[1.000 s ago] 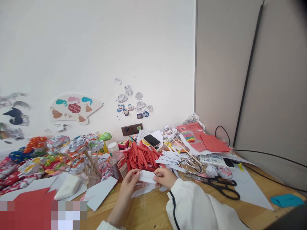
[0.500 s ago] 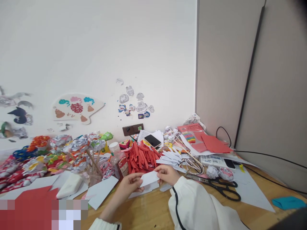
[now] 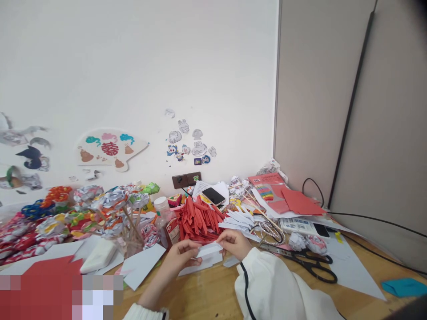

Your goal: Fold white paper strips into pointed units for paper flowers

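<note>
Between my two hands is a small piece of white paper [image 3: 208,251] with a crease along it. My left hand [image 3: 183,258] pinches its left end, thumb against the fingers. The right end is pinched by my right hand [image 3: 235,243]. Beneath the held piece, more white paper [image 3: 200,267] lies on the wooden table [image 3: 187,298]. Just beyond my hands stands a heap of folded red paper strips [image 3: 197,220]. A pile of folded white paper strips [image 3: 238,221] lies beside it, past my right hand.
Black-handled scissors [image 3: 313,265] lie right of my right sleeve. A phone [image 3: 213,196] rests on papers at the back. Paper flowers [image 3: 115,200] on sticks crowd the left, near a clear bottle [image 3: 162,213]. Red paper sheets [image 3: 302,202] lie back right; a teal piece [image 3: 402,287] lies far right.
The held white paper has tipped lower and flatter between my hands, its crease now showing. Both hands keep their pinch. The whole view has shifted slightly.
</note>
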Demonstrator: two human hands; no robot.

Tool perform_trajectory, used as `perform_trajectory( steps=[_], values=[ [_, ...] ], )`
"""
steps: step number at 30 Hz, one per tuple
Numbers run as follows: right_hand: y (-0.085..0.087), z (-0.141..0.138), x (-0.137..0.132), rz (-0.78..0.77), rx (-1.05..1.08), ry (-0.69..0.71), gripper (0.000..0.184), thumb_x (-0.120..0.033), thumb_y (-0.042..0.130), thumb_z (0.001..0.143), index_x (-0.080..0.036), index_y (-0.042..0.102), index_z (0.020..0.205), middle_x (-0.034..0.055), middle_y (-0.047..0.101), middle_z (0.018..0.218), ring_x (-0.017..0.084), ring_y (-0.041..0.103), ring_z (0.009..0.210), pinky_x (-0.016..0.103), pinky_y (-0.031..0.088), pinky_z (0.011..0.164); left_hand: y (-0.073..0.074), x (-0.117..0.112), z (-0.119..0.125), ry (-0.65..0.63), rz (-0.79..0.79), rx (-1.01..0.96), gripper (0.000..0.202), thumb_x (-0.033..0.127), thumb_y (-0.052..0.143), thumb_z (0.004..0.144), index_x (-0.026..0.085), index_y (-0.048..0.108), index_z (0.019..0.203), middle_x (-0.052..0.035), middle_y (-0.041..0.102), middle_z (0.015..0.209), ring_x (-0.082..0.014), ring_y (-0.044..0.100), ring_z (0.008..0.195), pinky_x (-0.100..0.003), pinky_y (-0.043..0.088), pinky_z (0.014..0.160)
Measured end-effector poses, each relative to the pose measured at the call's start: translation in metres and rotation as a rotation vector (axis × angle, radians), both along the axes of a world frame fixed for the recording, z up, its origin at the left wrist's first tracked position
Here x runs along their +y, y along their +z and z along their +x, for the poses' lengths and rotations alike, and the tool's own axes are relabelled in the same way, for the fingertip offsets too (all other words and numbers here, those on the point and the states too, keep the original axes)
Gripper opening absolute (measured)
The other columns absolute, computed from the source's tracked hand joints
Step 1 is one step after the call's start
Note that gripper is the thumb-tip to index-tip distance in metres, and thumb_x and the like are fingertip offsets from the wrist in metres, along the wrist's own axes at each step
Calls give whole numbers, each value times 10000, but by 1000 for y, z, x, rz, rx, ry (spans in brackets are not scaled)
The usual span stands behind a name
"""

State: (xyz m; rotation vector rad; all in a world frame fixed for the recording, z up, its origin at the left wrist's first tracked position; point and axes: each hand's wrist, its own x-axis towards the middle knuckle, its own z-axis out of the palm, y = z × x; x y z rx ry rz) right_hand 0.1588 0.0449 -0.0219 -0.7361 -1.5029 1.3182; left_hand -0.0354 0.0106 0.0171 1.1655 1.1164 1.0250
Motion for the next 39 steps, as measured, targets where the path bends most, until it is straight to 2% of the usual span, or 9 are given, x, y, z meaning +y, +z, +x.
perform_trajectory(
  steps=[5,10,13,16,20,28,34,39],
  values=[
    [1,3,-3,98,-117,-24,187,-320,590,649,-143,572,703,-16,548,608,99,562,483,208,434,470,-1,-1,3,-6,21,71,313,400,712,511,134,573,601,21,600,518,-128,590,522,-276,498,592],
    [-11,3,1,22,-208,94,339,-458,522,705,-162,522,870,-45,505,489,110,530,412,203,408,394,-2,-2,9,34,100,145,364,413,733,448,129,578,616,25,589,491,-120,558,468,-269,484,534],
    [-19,1,5,18,-271,127,379,-521,476,722,-156,536,805,-21,543,519,93,514,404,196,397,399,1,-5,14,68,138,154,364,401,738,429,124,587,610,25,588,529,-115,545,478,-277,487,537],
    [-25,-1,7,5,-281,136,382,-528,504,700,-151,540,749,-8,566,548,88,521,423,197,404,427,2,-7,17,85,137,152,358,396,733,435,121,597,619,21,589,564,-113,536,498,-283,491,542],
    [-28,-3,10,-49,-245,142,385,-512,571,644,-141,543,748,-1,584,585,104,553,481,207,425,458,0,-6,17,97,111,148,382,400,738,412,116,605,631,15,594,586,-117,535,494,-297,492,545],
    [-22,-5,8,-109,-229,108,327,-436,619,618,-133,528,699,-24,575,517,69,505,393,198,421,443,-3,-6,19,87,85,196,357,384,705,447,123,605,668,15,592,594,-119,531,474,-288,466,524],
    [-24,-6,4,-52,-342,81,217,-352,586,673,-141,561,719,-17,585,530,88,539,441,195,430,454,-7,-8,23,-15,171,392,277,372,587,594,102,622,648,20,534,428,-113,469,417,-232,353,457],
    [-18,-9,-3,4,-402,51,188,-318,554,705,-144,585,770,-16,588,555,80,530,443,178,407,440,-18,-4,20,-10,238,433,263,364,543,640,113,619,662,3,561,496,-132,497,459,-237,368,482]
  ],
)
